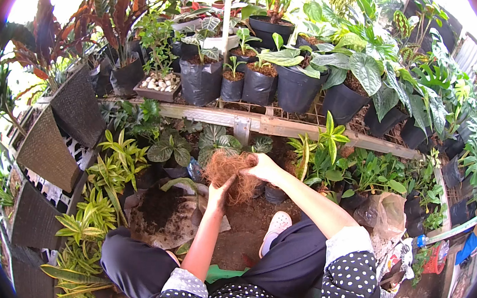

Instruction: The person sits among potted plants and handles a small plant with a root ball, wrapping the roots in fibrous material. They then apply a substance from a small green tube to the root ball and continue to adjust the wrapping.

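Observation:
A loose tangle of brown coconut fibre [229,171] is held up before me between both hands. My left hand [219,194] grips it from below, its fingers dark with soil. On the upper right side, my right hand [261,168] pinches the fibre, and some strands hang down under it. Beneath and to the left, a heap of dark soil [159,206] lies on a pale, dirty sheet [176,233]. A cut green leaf or stem [184,181] droops over the sheet's upper edge.
Potted plants stand on a raised bench with a wooden edge [283,127]; black pots [299,88] line it. Variegated plants [87,223] grow at the left beside dark slabs [61,150]. A clear plastic bag [388,213] and a blue-capped bottle [421,240] are at the right.

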Tool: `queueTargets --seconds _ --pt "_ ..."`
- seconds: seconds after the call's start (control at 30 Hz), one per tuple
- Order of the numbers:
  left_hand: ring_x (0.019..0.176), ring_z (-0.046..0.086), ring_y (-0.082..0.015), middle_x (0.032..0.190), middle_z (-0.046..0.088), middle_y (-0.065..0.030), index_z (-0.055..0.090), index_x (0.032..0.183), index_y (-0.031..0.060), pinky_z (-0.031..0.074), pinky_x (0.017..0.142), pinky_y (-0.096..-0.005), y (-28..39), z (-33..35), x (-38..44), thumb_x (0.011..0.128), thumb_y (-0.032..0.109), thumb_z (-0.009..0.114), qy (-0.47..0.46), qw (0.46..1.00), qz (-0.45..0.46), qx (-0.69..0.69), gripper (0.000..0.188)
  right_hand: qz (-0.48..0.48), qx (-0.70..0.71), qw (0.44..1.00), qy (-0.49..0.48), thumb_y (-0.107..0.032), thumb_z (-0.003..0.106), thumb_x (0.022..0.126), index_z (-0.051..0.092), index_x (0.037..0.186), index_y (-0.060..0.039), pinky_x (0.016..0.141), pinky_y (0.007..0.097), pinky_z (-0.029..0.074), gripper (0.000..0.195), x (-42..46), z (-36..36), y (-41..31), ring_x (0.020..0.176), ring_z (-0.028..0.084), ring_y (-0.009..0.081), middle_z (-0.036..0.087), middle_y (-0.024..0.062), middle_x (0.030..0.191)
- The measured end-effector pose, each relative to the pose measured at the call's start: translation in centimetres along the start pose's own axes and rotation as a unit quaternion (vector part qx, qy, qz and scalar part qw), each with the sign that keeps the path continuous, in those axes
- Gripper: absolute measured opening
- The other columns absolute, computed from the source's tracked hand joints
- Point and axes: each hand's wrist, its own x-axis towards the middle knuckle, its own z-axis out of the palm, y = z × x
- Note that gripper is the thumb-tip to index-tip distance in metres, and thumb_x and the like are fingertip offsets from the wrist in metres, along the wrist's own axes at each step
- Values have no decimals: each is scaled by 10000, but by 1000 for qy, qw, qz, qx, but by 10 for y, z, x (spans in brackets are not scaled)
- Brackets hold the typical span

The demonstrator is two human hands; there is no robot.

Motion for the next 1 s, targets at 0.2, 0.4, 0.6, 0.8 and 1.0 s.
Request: queueTargets --seconds 0.2,0.4,0.6,0.8,1.0 --pt "914 617 -197 1063 625 -79 535 1166 31 512 764 -336 1 6 -6 786 91 719 -1 1000 0 -13 426 30 -50 998 2 18 692 698 642 935 -4 509 245 400 243 2 -3 3 609 518 80 635 28 790" --pt "955 616 -215 1089 612 -90 510 1191 32 521 801 -341 -4 1 0 811 34 674 -3 1000 9 -16 414 47 33 998 -19 29 679 707 632 1009 -7 484 238 391 308 -1 -6 -2 574 508 69 641 10 836" --pt "947 619 -231 1095 608 -102 504 1188 24 534 789 -364 -7 1 0 789 -23 657 -16 998 47 -29 430 16 36 999 -16 -84 753 734 601 1093 7 758 282 471 401 2 -3 4 812 572 117 654 46 938" --pt "946 614 -240 1110 595 -110 492 1199 25 530 791 -364 -4 3 -3 781 -48 632 -23 999 18 -33 446 -14 -76 997 31 -104 777 720 601 1080 16 781 287 476 418 5 0 7 833 579 119 656 61 976" --pt "979 597 -230 1134 588 -103 490 1225 26 517 812 -356 -1 2 -2 816 12 624 -25 995 4 -92 431 33 38 999 0 -127 779 708 644 1055 -19 519 249 396 388 7 -10 8 581 496 88 648 44 817"
